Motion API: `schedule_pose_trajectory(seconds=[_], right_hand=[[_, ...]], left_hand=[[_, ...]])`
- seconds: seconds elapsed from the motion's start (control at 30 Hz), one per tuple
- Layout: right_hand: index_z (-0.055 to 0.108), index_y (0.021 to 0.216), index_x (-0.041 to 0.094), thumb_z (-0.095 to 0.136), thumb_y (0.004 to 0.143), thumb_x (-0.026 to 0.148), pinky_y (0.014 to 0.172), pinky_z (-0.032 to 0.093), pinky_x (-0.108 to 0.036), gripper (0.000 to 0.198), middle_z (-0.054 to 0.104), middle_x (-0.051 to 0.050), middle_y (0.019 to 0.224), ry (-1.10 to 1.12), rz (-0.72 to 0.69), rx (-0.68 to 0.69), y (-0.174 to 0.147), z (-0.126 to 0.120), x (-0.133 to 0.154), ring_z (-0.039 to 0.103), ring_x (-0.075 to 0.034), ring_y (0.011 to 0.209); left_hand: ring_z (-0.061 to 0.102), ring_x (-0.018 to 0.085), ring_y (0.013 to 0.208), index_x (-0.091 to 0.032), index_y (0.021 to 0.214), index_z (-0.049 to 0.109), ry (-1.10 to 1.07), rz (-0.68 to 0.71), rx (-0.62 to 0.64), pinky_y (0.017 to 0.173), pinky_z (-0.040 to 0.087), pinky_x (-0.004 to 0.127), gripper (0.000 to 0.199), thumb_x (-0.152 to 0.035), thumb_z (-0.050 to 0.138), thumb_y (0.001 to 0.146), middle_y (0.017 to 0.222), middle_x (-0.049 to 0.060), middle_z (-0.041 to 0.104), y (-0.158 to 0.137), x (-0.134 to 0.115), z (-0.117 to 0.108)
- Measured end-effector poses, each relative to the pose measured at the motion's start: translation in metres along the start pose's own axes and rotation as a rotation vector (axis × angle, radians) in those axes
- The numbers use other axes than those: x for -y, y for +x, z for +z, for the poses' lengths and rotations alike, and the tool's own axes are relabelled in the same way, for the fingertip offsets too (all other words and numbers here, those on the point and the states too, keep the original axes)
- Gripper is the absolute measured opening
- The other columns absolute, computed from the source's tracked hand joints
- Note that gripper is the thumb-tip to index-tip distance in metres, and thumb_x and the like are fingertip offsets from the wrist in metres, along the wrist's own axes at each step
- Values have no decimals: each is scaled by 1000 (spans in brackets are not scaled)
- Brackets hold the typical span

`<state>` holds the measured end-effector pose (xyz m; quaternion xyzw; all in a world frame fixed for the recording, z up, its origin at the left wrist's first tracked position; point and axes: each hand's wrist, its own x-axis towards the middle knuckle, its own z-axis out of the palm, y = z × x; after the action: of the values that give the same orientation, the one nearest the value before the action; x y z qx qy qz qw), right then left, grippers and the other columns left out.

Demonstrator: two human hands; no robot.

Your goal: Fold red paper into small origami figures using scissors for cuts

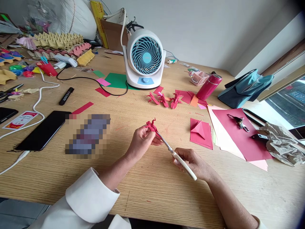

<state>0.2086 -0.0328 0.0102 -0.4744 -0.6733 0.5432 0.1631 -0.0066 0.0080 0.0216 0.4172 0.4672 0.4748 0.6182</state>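
Observation:
Between the thumb and fingers of my left hand point(141, 141) is a small red folded paper figure point(151, 125) with thin curled points. My right hand point(190, 161) grips a pair of scissors point(184, 165) with off-white handles. The scissor blades reach up and left to the paper figure; whether they are cutting it I cannot tell. Several similar red folded figures point(163, 100) lie beyond my hands, in front of the fan. To the right, a partly folded red piece point(199, 129) rests on a stack of red paper squares point(207, 142).
A white fan point(145, 57) stands at the back. A pink bottle point(209, 86), a teal bag point(245, 89) and large red sheets point(234, 136) are on the right. A black phone point(44, 130), a marker point(66, 96) and a white cable point(38, 101) lie left.

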Motion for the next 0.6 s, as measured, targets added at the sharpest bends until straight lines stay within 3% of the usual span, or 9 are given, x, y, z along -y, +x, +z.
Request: schedule_pose_trajectory(seconds=[0.6], right_hand=[[52,72,18,60,89,51,50,31,-24,38,50,3,61,-31,-19,-22,1,2,1,42,-10,55]], left_hand=[[70,18,53,-14,68,56,0,9,-3,57,60,28,15,-27,59,73,58,5,70,1,1,-2]])
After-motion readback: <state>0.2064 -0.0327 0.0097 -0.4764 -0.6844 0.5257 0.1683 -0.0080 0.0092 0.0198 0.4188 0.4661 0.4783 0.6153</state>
